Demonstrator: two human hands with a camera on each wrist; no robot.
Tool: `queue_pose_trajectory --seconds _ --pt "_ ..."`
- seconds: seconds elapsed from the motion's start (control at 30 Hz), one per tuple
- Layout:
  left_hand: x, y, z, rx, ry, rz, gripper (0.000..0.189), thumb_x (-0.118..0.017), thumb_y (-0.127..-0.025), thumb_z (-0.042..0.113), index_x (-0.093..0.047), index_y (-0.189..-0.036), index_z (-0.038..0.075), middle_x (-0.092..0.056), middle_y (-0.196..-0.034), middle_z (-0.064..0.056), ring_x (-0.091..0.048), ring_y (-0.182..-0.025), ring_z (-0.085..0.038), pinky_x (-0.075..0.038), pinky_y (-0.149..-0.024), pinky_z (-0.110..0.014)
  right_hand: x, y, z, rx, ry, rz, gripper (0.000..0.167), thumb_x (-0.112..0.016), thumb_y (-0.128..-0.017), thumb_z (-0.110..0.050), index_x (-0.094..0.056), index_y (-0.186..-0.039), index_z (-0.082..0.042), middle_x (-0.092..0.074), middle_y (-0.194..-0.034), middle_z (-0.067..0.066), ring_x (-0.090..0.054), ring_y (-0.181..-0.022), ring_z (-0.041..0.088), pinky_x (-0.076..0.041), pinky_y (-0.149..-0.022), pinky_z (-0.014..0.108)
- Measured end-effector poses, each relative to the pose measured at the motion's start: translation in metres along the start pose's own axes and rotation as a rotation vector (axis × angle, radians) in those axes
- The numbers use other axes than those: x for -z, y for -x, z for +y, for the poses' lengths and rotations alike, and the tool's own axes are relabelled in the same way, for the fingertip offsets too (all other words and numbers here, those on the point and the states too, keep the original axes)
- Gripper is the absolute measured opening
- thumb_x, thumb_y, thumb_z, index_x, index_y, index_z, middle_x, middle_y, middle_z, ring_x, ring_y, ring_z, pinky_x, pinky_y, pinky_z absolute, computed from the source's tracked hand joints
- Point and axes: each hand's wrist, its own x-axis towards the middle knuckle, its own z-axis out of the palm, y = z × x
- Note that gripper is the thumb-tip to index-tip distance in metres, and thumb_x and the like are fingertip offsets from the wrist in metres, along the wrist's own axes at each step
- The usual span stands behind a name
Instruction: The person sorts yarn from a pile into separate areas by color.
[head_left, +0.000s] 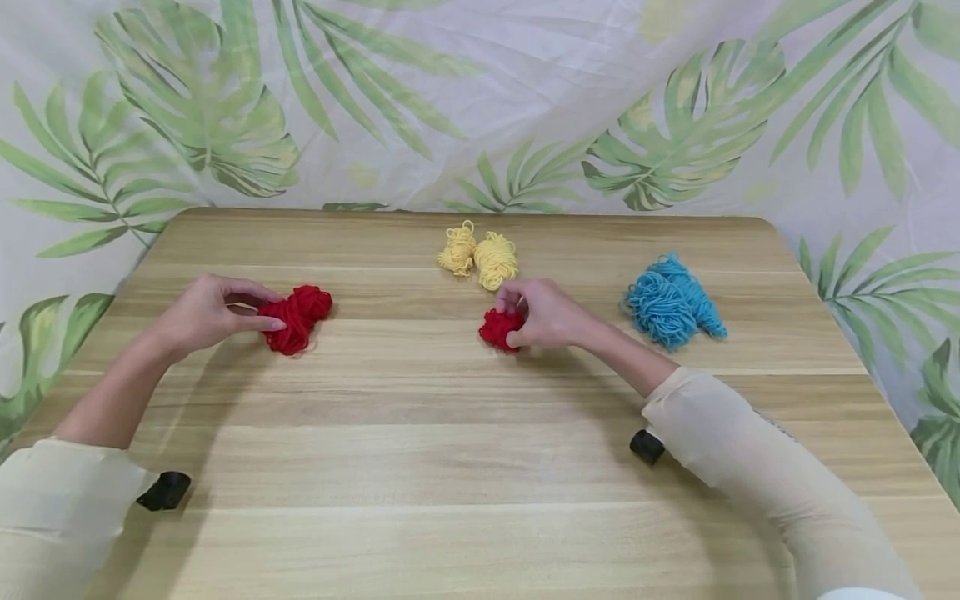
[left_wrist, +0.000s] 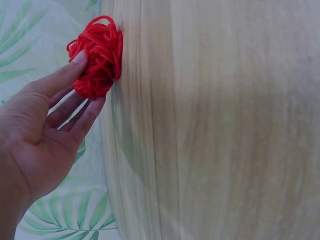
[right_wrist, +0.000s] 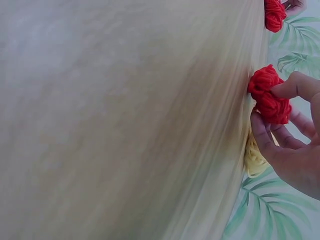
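Observation:
At the left of the table, my left hand [head_left: 204, 317] pinches a bundle of red yarn [head_left: 302, 317] by its left side. The left wrist view shows the thumb pressed on the near face of this looped yarn [left_wrist: 97, 55], with the other fingers behind and below it. My right hand [head_left: 553, 315] grips a smaller bundle of red yarn [head_left: 497, 330] near the middle, just in front of two yellow yarn bundles. Seen from the right wrist, thumb and fingers close on opposite sides of this red bundle [right_wrist: 270, 92].
Two yellow yarn bundles [head_left: 497, 260] lie side by side toward the table's back edge. Blue yarn [head_left: 663, 308] sits to the right, beyond the right hand. The wooden table [head_left: 420, 467] ends against a leaf-patterned cloth [head_left: 525, 100].

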Motion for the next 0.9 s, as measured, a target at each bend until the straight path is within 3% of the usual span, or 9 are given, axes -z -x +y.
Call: queue_pose_trajectory --seconds 0.37,0.7,0.9 --pt "0.001 0.002 0.004 -0.003 -0.007 -0.004 0.034 -0.085 -0.085 0.003 -0.073 -0.115 -0.010 -0.073 -0.110 -0.027 -0.066 -0.082 0.006 -0.055 -0.067 -0.014 -0.001 -0.005 -0.003 0.008 -0.070 0.014 0.027 -0.079 -0.077 0.009 -0.066 -0.098 -0.003 -0.065 -0.098 0.012 -0.065 -0.089 0.026 -0.055 -0.079 0.031" --pt "0.000 0.000 -0.002 -0.018 -0.039 0.009 0.033 -0.085 -0.084 0.004 -0.074 -0.113 -0.008 -0.074 -0.108 -0.024 -0.065 -0.082 0.006 -0.053 -0.067 -0.012 -0.001 -0.009 -0.004 -0.028 -0.282 0.031 0.024 -0.081 -0.083 0.008 -0.068 -0.102 0.003 -0.066 -0.106 0.015 -0.069 -0.094 0.026 -0.058 -0.080 0.029" --pt "-0.001 0.000 -0.002 -0.015 -0.029 0.010 0.033 -0.085 -0.084 0.002 -0.074 -0.113 -0.010 -0.074 -0.108 -0.025 -0.065 -0.081 0.006 -0.053 -0.067 -0.012 -0.002 -0.011 -0.007 -0.025 -0.291 0.044 0.022 -0.080 -0.085 0.005 -0.071 -0.104 0.004 -0.069 -0.108 0.016 -0.070 -0.101 0.029 -0.058 -0.085 0.032"
